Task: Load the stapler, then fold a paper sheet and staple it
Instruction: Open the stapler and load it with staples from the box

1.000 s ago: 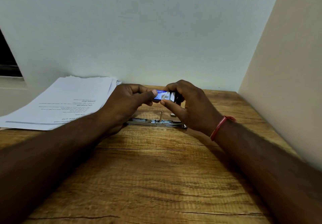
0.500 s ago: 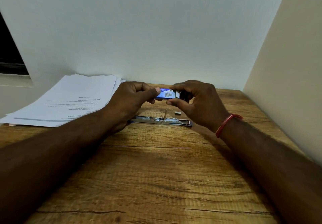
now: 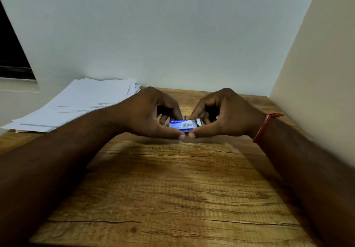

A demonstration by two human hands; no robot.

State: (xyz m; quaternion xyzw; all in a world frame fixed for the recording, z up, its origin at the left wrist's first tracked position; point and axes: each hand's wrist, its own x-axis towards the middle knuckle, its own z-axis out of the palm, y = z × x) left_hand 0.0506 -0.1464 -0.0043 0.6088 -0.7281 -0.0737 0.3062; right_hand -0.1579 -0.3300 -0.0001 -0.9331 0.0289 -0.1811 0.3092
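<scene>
Pale wall [image 3: 172, 35] behind, cream side wall [image 3: 317, 73], wooden desk [image 3: 172, 189], dark window [image 3: 11, 54] at left

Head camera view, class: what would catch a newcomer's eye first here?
First, the small blue staple box, pinched between the left hand and right hand at mid-frame, above the wooden desk. Next, the red thread on the right wrist, and the paper stack at far left.

Two bare forearms, no sleeves in sight. Left hand [image 3: 148, 116] without ring, watch or band. Right hand [image 3: 228, 115] also ringless, with a thin red thread bracelet [image 3: 264, 127] around the wrist, knotted at its upper end.
</scene>
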